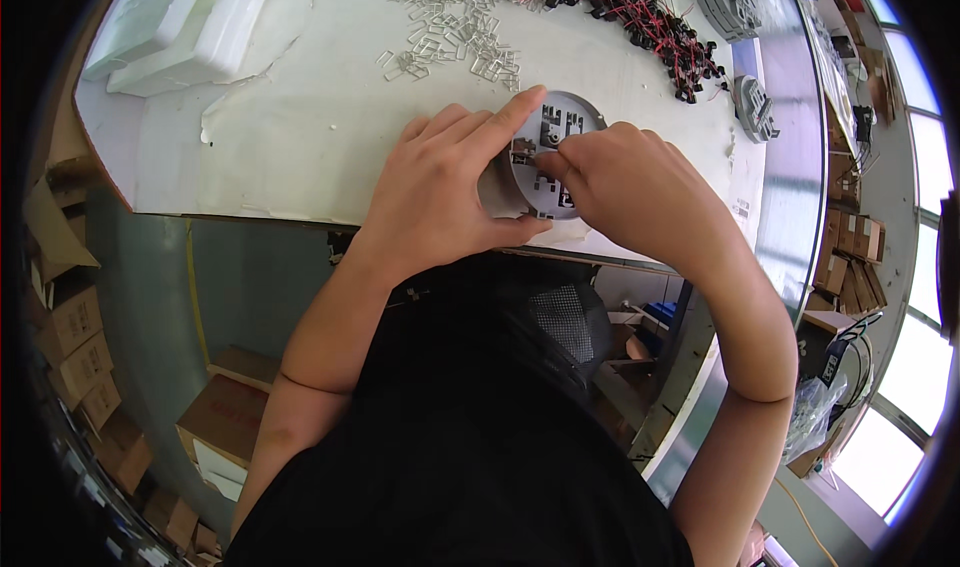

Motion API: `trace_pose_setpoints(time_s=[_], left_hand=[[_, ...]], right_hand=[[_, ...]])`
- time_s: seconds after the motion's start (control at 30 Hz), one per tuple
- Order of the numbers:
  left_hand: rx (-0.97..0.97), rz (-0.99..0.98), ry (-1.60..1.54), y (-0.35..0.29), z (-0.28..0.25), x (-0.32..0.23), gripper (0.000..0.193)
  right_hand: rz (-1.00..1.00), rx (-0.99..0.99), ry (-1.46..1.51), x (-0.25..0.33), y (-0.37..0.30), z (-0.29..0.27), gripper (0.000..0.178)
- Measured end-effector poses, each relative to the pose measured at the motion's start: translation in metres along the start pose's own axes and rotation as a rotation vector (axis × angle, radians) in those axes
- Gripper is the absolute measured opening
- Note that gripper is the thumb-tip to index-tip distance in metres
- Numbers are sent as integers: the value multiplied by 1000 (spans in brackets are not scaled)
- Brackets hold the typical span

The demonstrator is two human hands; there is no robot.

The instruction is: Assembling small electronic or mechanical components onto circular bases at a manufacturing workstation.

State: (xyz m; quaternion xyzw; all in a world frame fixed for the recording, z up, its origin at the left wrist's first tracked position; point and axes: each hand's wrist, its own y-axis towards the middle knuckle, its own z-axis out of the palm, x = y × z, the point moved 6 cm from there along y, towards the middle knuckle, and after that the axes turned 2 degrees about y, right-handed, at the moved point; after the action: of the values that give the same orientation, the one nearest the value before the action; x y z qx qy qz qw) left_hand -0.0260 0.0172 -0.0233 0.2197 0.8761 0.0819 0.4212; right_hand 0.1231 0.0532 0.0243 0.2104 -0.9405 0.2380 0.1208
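Note:
A round grey plastic housing (535, 199) with dark fittings inside sits at the near edge of the white table, its open side facing me. My left hand (440, 182) grips its rim, fingers at the far side and thumb at the near side. Bent over the housing's inside is my right hand (625, 182), its thumb and index finger pinched together near the middle. Whatever lies between those fingertips is hidden. Beyond the housing lie a pile of bent metal wire clips (460, 22) and a heap of small black parts with red wires (640, 17).
White foam trays (190, 37) stand at the table's far left. More grey housings are at the right, one single (755, 107) and a stack (728, 7) behind it. Cardboard boxes (225, 412) stand on the floor at the left. The table's near edge runs just below my hands.

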Motion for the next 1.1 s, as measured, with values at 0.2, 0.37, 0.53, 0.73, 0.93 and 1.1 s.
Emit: trace_pose_setpoints(time_s=[0.2,0.37,0.53,0.73,0.93,1.1], left_hand=[[-18,-7,-13,-1,-1,1,106],[30,-11,26,-3,0,2,107],[56,-15,30,-2,-1,1,109],[68,-15,82,0,-5,-4,111],[106,-170,-206,-6,-6,21,88],[-34,-303,-392,10,9,19,57]], right_hand=[[-17,-23,-46,6,-4,-3,34],[-9,-4,0,6,-2,3,31],[-67,12,19,4,6,7,27],[-215,15,-277,21,4,0,22],[-286,-313,0,6,-31,11,23],[-286,-708,-55,0,-46,45,35]])
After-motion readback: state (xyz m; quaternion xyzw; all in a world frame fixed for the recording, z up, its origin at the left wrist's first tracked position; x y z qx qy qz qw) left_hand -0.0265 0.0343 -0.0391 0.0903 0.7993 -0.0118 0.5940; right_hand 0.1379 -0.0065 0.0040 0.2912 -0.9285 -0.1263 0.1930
